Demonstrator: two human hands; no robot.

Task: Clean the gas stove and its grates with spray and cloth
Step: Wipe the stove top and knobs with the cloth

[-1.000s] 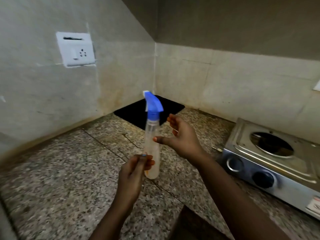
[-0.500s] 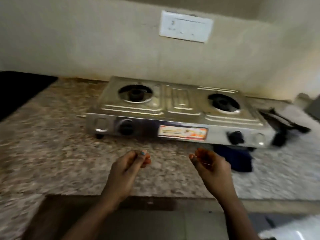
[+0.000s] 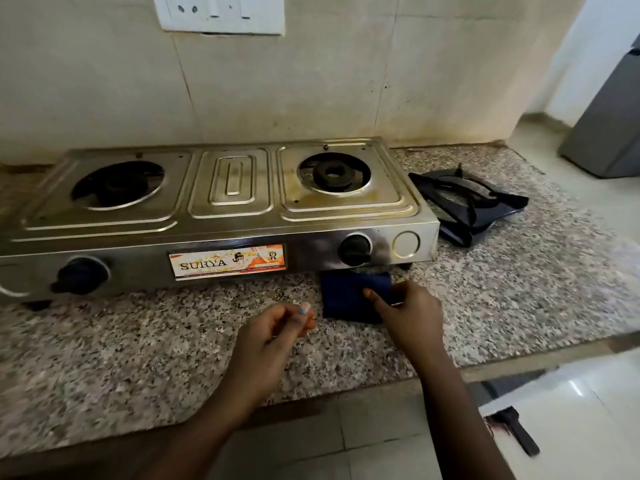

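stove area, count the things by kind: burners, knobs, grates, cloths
burners: 2
knobs: 2
grates: at least 1, off the stove at its right
cloths: 1, dark blue, under the right hand
total: 6

Stove on counter; cloth before stove; grates right of stove

The stove is silver steel with black knobs and an orange-and-white label. The folded cloth is dark navy. The grates are black. The countertop is speckled grey, white and black granite. The wall is stained cream, the socket plate white.
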